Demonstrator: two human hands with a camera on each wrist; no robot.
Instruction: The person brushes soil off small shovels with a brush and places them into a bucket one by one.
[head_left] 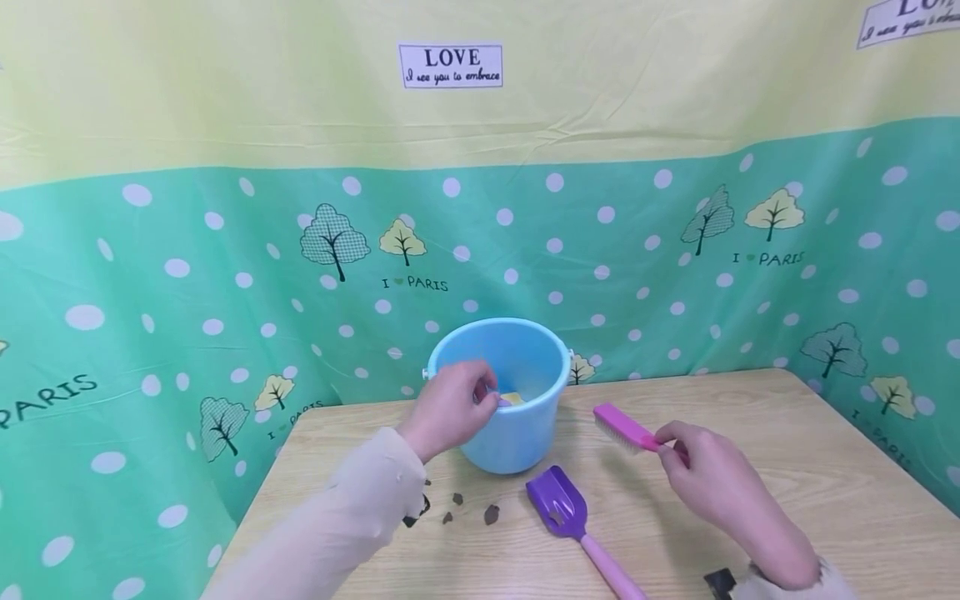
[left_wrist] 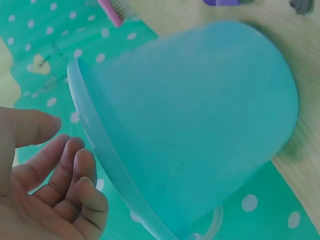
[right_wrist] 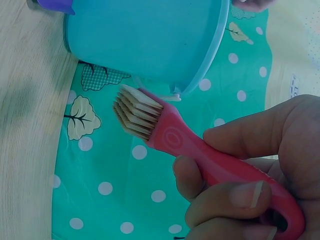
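A light blue bucket stands upright on the table. My left hand is over its near rim, fingers loosely curled. In the left wrist view, a gap shows between thumb and fingers, with nothing held. Something yellow and purple shows inside the bucket, partly hidden by that hand. My right hand grips a pink brush by its handle, to the right of the bucket. Pale bristles point away from the hand in the right wrist view.
On the table, a purple shovel with a pink handle lies in front of the bucket. Several small dark scraps are scattered left of it. Behind hangs a green and yellow curtain printed with trees and dots.
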